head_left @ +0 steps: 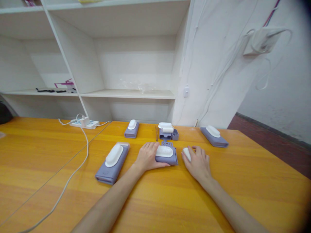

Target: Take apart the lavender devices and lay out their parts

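My left hand [147, 156] rests on the orange table and wraps the left side of a small purple block with a white ribbed top [166, 154]. My right hand [198, 162] lies just right of that block, its fingers curled over a small white cap [187, 153]. A purple grid piece [167, 143] sits right behind the block. Behind that stand a thin metal spring [156, 133] and a purple piece with white parts on it [167, 130].
Three more purple units with white tops lie around: a large one at front left [112, 162], a small one at the back [132, 129], one at the right [214, 136]. A white power strip [84, 123] and cable [73, 174] cross the table's left. White shelves [126, 94] stand behind.
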Available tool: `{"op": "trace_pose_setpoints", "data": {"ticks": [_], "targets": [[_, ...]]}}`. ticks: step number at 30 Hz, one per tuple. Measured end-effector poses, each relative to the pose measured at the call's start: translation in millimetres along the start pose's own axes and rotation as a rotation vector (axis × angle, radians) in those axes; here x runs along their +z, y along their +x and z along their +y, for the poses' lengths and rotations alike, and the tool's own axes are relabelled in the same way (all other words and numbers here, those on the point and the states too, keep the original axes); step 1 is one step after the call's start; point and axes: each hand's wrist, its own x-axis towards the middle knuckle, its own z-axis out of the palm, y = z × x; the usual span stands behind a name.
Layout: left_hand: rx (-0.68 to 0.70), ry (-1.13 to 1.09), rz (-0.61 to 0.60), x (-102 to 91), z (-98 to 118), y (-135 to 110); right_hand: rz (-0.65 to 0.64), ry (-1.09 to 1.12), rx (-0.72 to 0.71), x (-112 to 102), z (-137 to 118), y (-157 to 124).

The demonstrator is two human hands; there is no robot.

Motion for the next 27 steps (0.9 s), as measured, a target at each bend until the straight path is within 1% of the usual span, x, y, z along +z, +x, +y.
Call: {"op": "trace_pose_setpoints", "data": {"ticks": [3, 7, 10, 13, 15, 17, 20, 24, 27], "targets": [[-0.004, -0.004, -0.003, 0.0, 0, 0, -0.005, -0.01, -0.005, 4, -1, -1], [-0.007, -0.018, 0.022, -0.1, 1, 1, 0.111, 0.11, -0.037, 5, 3, 0], [-0.003, -0.028, 0.04, -0.4, 1, 0, 0.195, 0.247, -0.16, -4, 3, 0], [0.03, -0.061, 0.068, -1.3, 0, -1, 0.218, 0.404, -0.36, -16, -4, -4], [0.088, -0.097, 0.104, -2.2, -2, -2, 0.177, 0.505, -0.461, -22, -11, -9], [0.159, -0.13, 0.13, -3.2, -2, -3, 0.092, 0.588, -0.491, -25, -19, -13], [0.215, -0.161, 0.114, -4.8, -3, -3, -0.035, 0.675, -0.454, -25, -25, -17], [0.258, -0.151, 0.023, -6.8, -2, -2, -0.131, 0.732, -0.409, -24, -25, -18], [0.227, -0.128, -0.034, -9.6, -2, -2, -0.184, 0.743, -0.376, -25, -27, -19]]}}
